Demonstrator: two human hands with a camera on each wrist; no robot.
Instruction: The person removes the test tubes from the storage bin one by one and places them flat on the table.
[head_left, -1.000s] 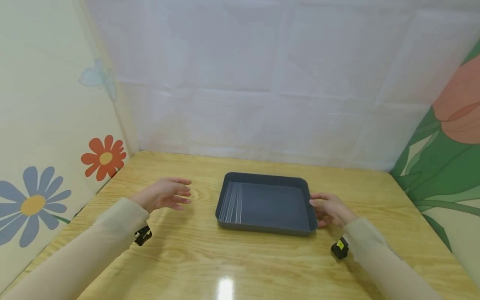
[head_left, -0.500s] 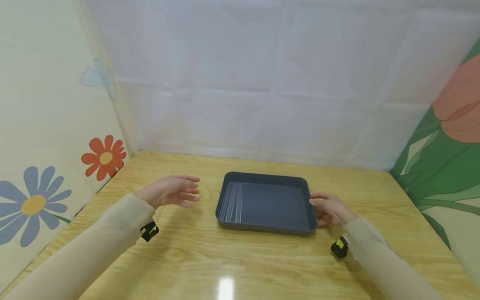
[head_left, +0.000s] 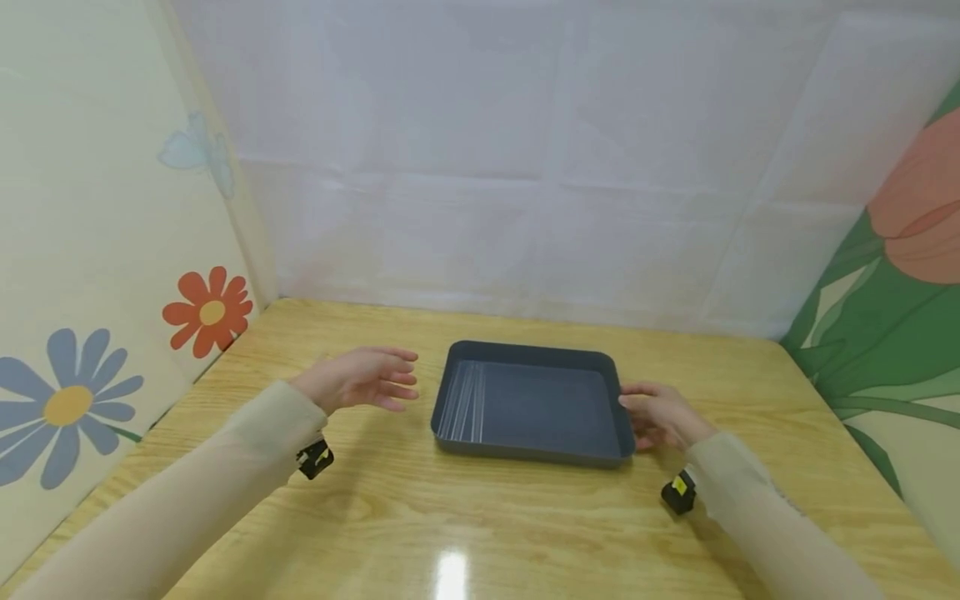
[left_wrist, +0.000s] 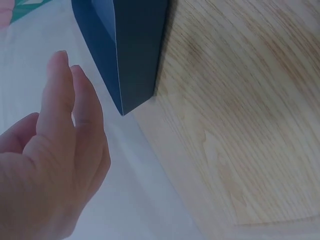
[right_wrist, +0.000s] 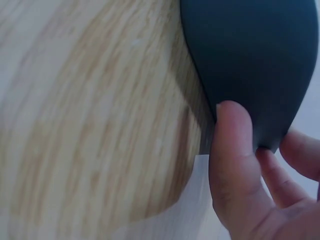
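Tray (head_left: 532, 400) sits flat on the table (head_left: 465, 517); my right hand (head_left: 660, 417) pinches its right edge, my left hand (head_left: 363, 379) hovers spread nearby, so lifting isn't begun

Bright, tabletop glare (head_left: 450, 575), blurry wrist-cams

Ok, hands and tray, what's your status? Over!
Right hand pinching the tray's right edge, thumb on the wall. Left hand open, short of the left side, not touching. Dark tray flat on the wooden table. Nothing in the way.
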